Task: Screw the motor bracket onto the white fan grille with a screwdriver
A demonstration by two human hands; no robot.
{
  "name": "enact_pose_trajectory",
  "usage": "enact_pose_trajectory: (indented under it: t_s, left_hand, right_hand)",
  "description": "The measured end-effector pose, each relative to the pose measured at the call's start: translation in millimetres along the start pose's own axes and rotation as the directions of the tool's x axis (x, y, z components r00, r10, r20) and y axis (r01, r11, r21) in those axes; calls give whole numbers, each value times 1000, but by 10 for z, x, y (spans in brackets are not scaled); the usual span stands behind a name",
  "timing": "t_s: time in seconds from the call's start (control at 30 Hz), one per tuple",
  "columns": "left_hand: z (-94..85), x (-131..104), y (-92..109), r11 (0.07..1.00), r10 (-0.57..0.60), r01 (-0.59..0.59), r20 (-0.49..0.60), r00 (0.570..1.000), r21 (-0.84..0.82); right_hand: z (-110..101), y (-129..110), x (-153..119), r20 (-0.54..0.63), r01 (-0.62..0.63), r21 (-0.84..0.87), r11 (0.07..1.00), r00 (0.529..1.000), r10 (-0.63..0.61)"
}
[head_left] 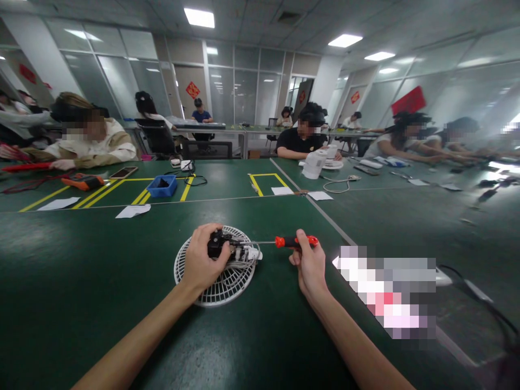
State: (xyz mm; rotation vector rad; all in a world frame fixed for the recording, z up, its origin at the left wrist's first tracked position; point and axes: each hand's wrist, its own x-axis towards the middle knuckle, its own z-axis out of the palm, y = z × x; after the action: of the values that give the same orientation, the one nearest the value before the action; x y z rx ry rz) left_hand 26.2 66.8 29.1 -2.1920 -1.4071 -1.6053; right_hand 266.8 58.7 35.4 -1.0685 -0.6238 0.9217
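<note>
Left hand: the left hand [202, 259], just left of the frame's centre, is curled around a small black motor unit [217, 245], fingers wrapped over its near end.
Motor unit: sits on top of a white round fan grille [215, 286]; a white plastic piece [251, 253] and some wires stick out of its right side.
Fan grille: lies flat on the green table [101, 281], partly covered by the left hand, lower centre of the frame.
Right hand: the right hand [309, 264], right of centre, grips the red-and-black handle of a screwdriver [293, 241] between thumb and fingers.
Screwdriver: held level, its thin metal shaft running left to the motor unit; whether the tip touches a screw cannot be told.
Far table, left: a blue tray [162, 186] stands between yellow tape lines, an orange-and-black meter [83, 181] to its left, white paper slips [132, 210] nearer.
Far table, right of centre: a white fan body [315, 163] in front of a seated person in black [303, 140].
Upper left: a person in a light jacket [91, 142] leans on the table.
Lower right: a blurred patch covers something on the table.
</note>
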Motion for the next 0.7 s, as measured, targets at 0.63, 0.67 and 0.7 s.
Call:
enact_pose_trajectory:
  t_s: [0.63, 0.67, 0.7]
  left_hand:
    - [14, -12, -30, 1000, 24, -24, 10, 1000, 18]
    - [11, -12, -28, 1000, 23, -23, 8, 1000, 18]
    - [7, -11, -24, 1000, 23, -24, 4, 1000, 19]
  right_hand:
    - [-1, 22, 15, 10, -93, 40, 995, 996, 93]
    - [0, 18, 11, 22, -100, 44, 994, 995, 99]
    - [2, 16, 8, 32, -107, 49, 993, 994, 105]
